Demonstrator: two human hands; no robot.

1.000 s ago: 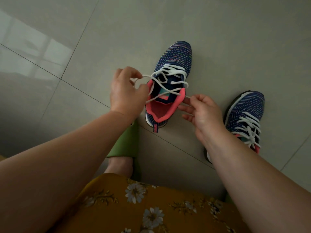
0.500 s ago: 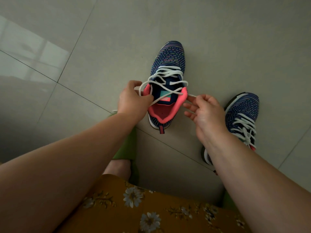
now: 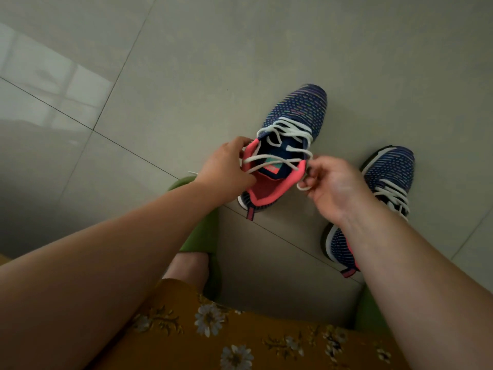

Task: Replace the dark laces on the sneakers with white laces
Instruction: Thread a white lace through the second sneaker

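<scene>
**Both hands at the collar of the left sneaker**

The left sneaker (image 3: 290, 148) stands on the tiled floor (image 3: 213, 62), toe pointing far, pink collar near. It sits directly between the two hands. The left hand (image 3: 226, 166) touches the collar's left edge, fingers curled and pinching the white lace (image 3: 282, 136) where it crosses the opening. The right hand (image 3: 333, 185), palm turned up, is just beside the collar's right edge; its fingers curl round a loop of the same lace. Both forearms reach forward from near. The second sneaker (image 3: 384, 188), white-laced, lies right of the right hand, partly hidden by the wrist. A green slipper (image 3: 200, 231) lies under the left forearm.
</scene>
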